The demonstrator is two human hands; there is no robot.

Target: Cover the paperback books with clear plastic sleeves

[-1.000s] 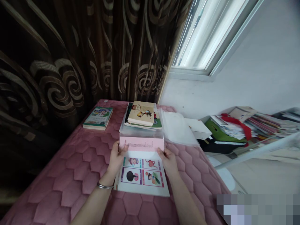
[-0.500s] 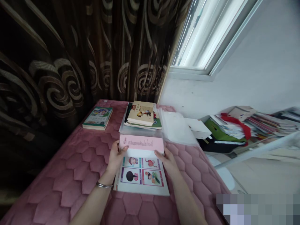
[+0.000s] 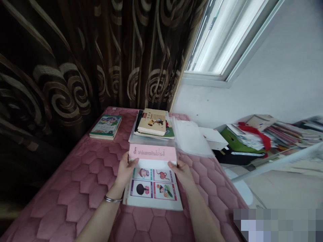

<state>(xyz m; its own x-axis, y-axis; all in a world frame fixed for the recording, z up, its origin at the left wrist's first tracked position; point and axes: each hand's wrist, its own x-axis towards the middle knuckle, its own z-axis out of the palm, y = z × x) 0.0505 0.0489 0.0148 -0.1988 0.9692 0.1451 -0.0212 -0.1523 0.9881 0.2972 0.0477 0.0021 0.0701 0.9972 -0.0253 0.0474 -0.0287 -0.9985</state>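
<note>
A picture book [image 3: 153, 179] lies on the pink quilted surface in front of me, with four-colour framed cartoon pictures on its white page. Across its far end runs a pink band [image 3: 153, 152] of small print. My left hand [image 3: 126, 169] grips the left edge near that band, thumb on top and the other fingers mostly hidden. At the opposite edge, my right hand [image 3: 184, 173] holds the book the same way. Just beyond it is a stack of books [image 3: 152, 122], a cream-coloured one on top. Beside the stack spreads a translucent plastic sheet [image 3: 190, 134].
A green-edged book [image 3: 106, 126] rests at the far left of the pink padded surface [image 3: 93, 174]. Behind hangs a dark patterned curtain [image 3: 113, 57]. To the right are a white box [image 3: 215, 139] and piled papers [image 3: 292, 132], below a window [image 3: 214, 40].
Almost nothing differs. Both hands keep their hold on the book, and the whole view has shifted very slightly.
</note>
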